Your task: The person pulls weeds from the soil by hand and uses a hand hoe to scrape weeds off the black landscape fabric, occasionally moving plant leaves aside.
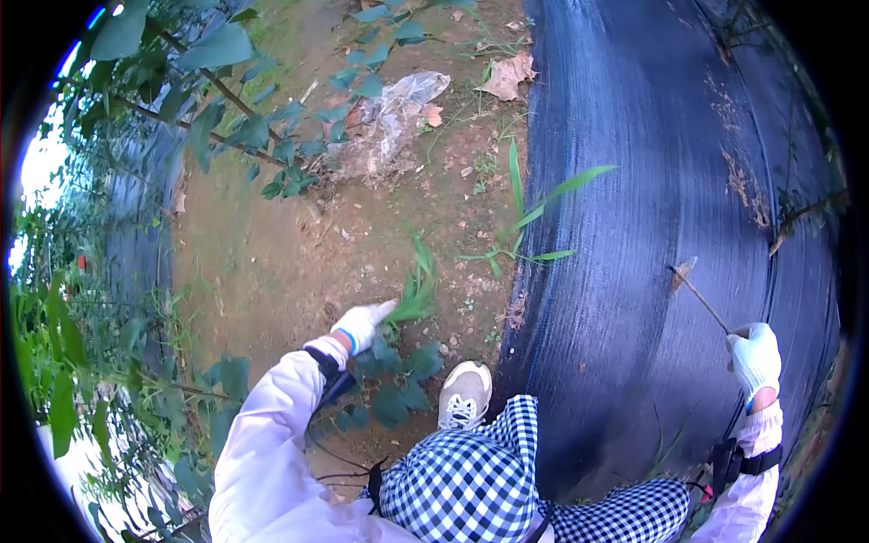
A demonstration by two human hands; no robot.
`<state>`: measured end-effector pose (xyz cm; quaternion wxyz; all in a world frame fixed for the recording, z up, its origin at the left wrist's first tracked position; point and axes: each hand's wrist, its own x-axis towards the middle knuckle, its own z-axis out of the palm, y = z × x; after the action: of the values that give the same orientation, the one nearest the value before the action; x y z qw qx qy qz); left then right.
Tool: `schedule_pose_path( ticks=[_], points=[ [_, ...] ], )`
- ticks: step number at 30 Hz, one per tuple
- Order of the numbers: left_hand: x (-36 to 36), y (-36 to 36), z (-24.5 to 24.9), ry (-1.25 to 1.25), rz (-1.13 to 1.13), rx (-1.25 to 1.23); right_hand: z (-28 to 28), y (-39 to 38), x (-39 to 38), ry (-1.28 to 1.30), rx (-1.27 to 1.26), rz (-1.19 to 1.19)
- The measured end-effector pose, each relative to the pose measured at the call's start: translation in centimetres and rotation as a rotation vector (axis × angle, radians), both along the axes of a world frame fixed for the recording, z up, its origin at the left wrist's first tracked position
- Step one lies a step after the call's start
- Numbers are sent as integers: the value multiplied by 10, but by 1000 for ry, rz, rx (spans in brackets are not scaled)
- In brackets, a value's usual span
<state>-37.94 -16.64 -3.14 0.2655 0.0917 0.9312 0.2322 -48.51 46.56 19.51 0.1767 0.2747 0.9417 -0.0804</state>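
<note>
My left hand (366,326), in a white glove, is closed around a tuft of green grass (417,288) above the bare soil. The grass is slightly blurred and its lower ends are hidden by the fingers. Over the black ground sheet at the right, my white-gloved right hand (755,360) grips a small hand hoe (701,298). Its thin shaft points up and left to a small flat blade (683,272), and the grip is hidden in my fist. Between the hands, a long-bladed grass weed (518,237) grows at the sheet's edge.
Black woven ground sheet (625,362) covers the right side, beside a strip of soil (262,262). Crumpled clear plastic (398,113) and a dry leaf (510,76) lie ahead. A leafy branch (226,90) reaches in from upper left. My shoe (465,395) stands near the sheet's edge.
</note>
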Motion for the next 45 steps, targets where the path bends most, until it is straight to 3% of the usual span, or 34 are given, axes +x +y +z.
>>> schedule_pose_path(
  ticks=[4, 7, 8, 10, 11, 12, 13, 16, 18, 21, 23, 25, 26, 27, 29, 31, 33, 35, 37, 38, 39, 41, 43, 44, 45],
  points=[
    [-9, 39, 11, -89, -217, -244, 3, -2, -2, -29, -4, -19],
    [-39, 69, -12, 141, 91, 103, 5, -3, -2, -47, 33, -3],
    [-64, 95, 14, 153, 160, 175, 8, -8, -3, -59, 35, -19],
    [-101, 131, 15, 194, 282, 230, 3, 0, -2, -63, 57, 9],
    [-119, 150, 14, 78, 338, 244, 0, 3, -2, -64, 67, 22],
    [-137, 173, 43, 71, 145, 132, 1, 2, -3, -76, 72, 14],
    [-144, 183, 15, 217, 0, 62, 1, 1, -2, -75, 79, 15],
    [-157, 206, -5, 277, -288, -141, 3, -3, -2, -59, 80, 19],
    [-156, 188, -54, 242, -24, 347, 3, -4, -1, -51, 82, 24],
    [-166, 194, 7, 70, 684, 863, 9, -11, -4, -35, 103, 35],
    [-192, 162, 27, 106, 747, 519, 13, -16, -3, -50, 109, 28],
    [-226, 132, 9, 241, 340, -6, 12, -12, -4, -35, 104, 36],
    [-234, 135, 3, 348, 371, 156, 11, -12, -4, -33, 110, 44],
    [-242, 139, -5, 422, 206, -39, 11, -13, -3, -37, 116, 53],
    [-257, 167, 2, 471, 268, -75, 13, -15, -3, -46, 119, 32],
    [-277, 177, -5, 323, 61, -144, 13, -16, -4, -47, 125, 18],
    [-285, 174, -25, 340, -28, -119, 12, -16, -2, -43, 127, 8],
    [-288, 158, -34, 523, 122, 283, 15, -20, -4, -41, 127, 2],
    [-287, 124, -38, 246, 678, 898, 16, -21, -5, -48, 126, 8],
    [-285, 110, 0, 34, 897, 749, 16, -22, -5, -42, 121, 1],
    [-286, 83, -11, 325, 817, 726, 17, -23, -4, -55, 120, -6],
    [-290, 39, -36, 610, 670, 268, 17, -26, -7, -55, 124, -19],
    [-288, 41, -51, 604, 394, -246, 15, -23, -10, -98, 80, -101],
    [-292, 62, -7, 386, 290, -185, 14, -20, -10, -124, 62, -140],
    [-290, 66, -10, 447, 315, -202, 14, -19, -10, -128, 63, -171]
  ],
)
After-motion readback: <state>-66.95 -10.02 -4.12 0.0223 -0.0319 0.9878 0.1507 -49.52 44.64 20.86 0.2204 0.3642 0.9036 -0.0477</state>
